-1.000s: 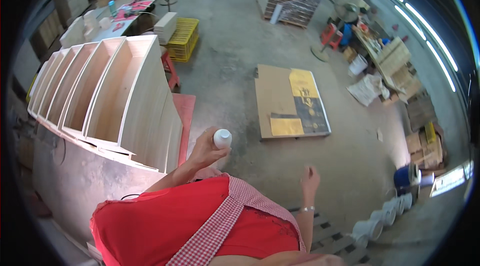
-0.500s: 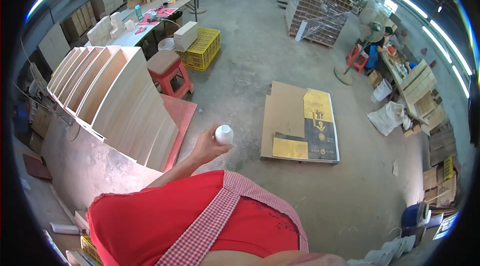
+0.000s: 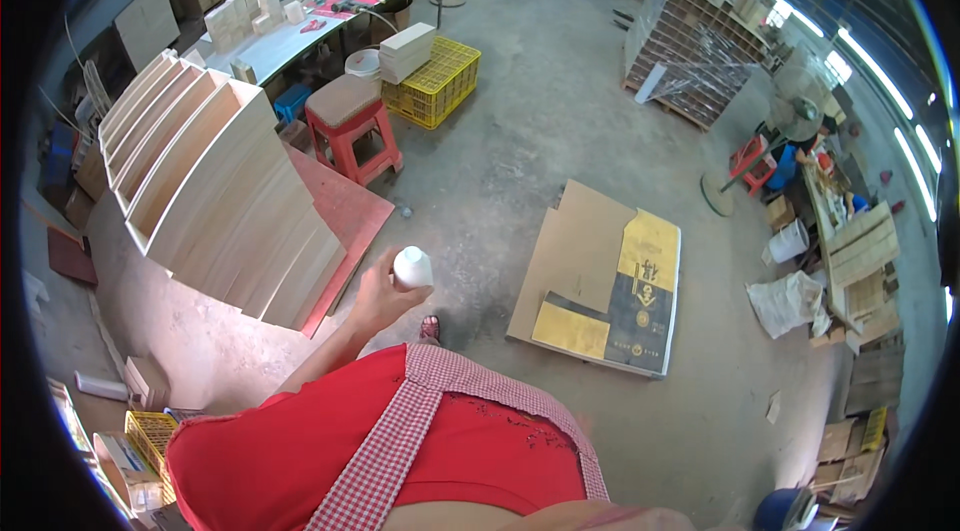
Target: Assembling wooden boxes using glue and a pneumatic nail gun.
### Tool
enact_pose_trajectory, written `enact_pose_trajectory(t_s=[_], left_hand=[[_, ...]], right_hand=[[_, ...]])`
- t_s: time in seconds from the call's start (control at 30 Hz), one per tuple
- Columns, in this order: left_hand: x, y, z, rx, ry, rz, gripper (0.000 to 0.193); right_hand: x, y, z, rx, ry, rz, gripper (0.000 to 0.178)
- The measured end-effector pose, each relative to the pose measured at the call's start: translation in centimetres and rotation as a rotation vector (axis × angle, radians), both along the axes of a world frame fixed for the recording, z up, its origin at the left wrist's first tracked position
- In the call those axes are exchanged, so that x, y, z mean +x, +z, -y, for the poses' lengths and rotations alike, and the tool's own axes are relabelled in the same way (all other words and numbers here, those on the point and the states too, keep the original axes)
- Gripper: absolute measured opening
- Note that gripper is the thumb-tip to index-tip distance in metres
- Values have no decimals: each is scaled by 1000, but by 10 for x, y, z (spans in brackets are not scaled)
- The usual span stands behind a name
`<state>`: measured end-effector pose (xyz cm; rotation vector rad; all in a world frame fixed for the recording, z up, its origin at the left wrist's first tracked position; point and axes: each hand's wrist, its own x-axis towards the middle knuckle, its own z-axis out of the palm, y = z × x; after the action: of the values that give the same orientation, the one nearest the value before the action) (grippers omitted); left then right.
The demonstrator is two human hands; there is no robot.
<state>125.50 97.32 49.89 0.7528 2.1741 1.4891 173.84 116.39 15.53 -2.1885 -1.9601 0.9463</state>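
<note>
My left hand (image 3: 374, 303) holds a small white plastic bottle (image 3: 412, 270) out in front of my body, its fingers and thumb wrapped round the sides. The bottle's narrower end points up towards me. To the left of that hand, a tall pale wooden unit with curved dividers (image 3: 240, 201) stands on a red board (image 3: 352, 216). No part of my right hand can be made out.
Flattened cardboard (image 3: 560, 261) lies on the floor ahead to the right. Beyond the wooden unit are a red stool (image 3: 352, 136), a yellow crate (image 3: 445, 81) and a worktable (image 3: 270, 56). A wrapped stack of boxes (image 3: 690, 51) and a fan (image 3: 795, 119) stand farther right.
The view has shifted and tilted, so the room's things appear farther right. My left hand still holds the bottle, now a little farther left in the picture. A foot has come into view below it.
</note>
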Motion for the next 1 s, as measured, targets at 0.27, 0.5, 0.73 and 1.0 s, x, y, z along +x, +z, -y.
enact_pose_trajectory(t_s=[0.27,0.5,0.73,1.0], left_hand=[[-83,-2,-57,5,192,-39,59],[-168,-2,-111,-8,294,-72,58],[-233,-11,-172,-6,477,3,51],[-308,11,-252,-25,617,-73,54]], right_hand=[[-152,31,-117,-184,351,-82,46],[-217,10,-192,-113,466,50,48],[-289,-28,-297,-28,570,131,50],[-481,73,-439,-49,669,15,44]])
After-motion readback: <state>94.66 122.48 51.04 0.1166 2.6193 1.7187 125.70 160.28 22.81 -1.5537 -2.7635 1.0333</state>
